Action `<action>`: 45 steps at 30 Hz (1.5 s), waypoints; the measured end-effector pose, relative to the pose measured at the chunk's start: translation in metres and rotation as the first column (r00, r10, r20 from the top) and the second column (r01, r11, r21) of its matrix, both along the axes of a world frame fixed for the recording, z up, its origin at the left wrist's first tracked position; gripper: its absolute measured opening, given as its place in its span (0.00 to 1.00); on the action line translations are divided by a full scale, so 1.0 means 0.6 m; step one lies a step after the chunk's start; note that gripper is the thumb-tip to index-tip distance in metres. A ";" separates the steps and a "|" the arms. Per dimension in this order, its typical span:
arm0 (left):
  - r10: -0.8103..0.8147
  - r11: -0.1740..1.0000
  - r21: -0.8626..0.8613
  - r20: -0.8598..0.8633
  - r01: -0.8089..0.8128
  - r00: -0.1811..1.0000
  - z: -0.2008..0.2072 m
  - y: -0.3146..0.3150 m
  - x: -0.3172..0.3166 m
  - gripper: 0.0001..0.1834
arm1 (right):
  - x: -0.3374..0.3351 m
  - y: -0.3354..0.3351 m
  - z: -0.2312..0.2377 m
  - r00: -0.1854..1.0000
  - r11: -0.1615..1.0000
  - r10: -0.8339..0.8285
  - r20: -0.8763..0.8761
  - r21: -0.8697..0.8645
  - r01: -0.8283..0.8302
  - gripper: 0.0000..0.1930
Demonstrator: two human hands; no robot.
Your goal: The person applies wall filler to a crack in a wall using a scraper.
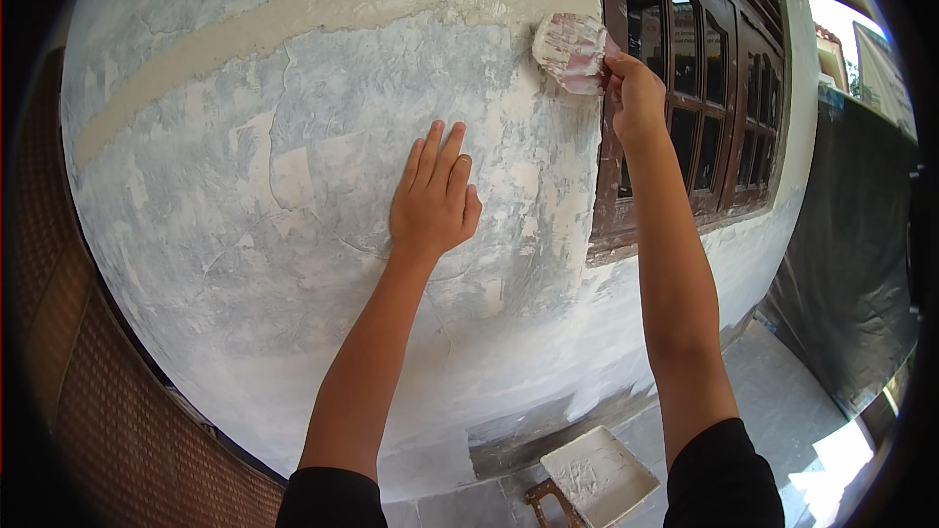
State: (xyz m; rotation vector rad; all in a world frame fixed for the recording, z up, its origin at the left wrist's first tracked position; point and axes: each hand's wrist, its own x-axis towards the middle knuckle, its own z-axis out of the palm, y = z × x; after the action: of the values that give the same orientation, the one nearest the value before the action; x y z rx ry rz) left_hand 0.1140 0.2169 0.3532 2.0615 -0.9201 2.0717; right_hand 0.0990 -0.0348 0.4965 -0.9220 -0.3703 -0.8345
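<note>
My right hand (634, 93) grips a putty scraper (570, 51), its pinkish blade smeared with white filler and pressed against the wall (245, 264) beside the window frame. The blade sits at the right end of a long beige strip of fresh filler (323, 12) that runs across the upper wall. My left hand (434, 198) lies flat on the patchy grey-white wall below that strip, fingers together and pointing up, holding nothing.
A dark brown wooden window (699, 88) with several panes stands right of the scraper. On the floor below rests a square white tray of filler (599, 474) on a small wooden stand. Black sheeting (846, 264) hangs at the right; a woven brown panel (98, 401) at the left.
</note>
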 end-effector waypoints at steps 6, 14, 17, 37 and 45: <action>-0.003 1.000 0.011 -0.002 0.003 1.000 0.003 -0.002 -0.001 0.17 | 0.054 -0.011 0.028 0.994 0.945 -0.105 0.033 -0.308 0.110 0.11; 0.004 1.000 0.005 0.006 -0.004 1.000 0.001 0.001 -0.001 0.17 | 0.025 -0.029 0.059 0.982 0.896 -0.156 0.110 -0.402 0.188 0.11; 0.004 1.000 0.006 0.003 -0.004 1.000 0.001 0.000 0.001 0.17 | 0.035 -0.030 0.097 0.969 0.869 -0.183 0.164 -0.434 0.237 0.11; -0.022 1.000 -0.009 0.033 0.022 0.999 0.003 -0.003 0.001 0.15 | -0.038 0.028 0.260 0.675 0.034 -0.410 0.613 -0.730 0.683 0.12; -0.020 1.000 -0.013 0.021 0.020 1.000 0.002 -0.002 0.001 0.15 | -0.035 0.048 0.258 0.710 0.001 -0.400 0.580 -0.774 0.633 0.13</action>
State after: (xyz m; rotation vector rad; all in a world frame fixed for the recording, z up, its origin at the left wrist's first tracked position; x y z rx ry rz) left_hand 0.1144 0.2158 0.3542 2.0196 -0.9232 2.0879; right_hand 0.0779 -0.0061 0.6516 -2.3329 -0.7922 -1.4551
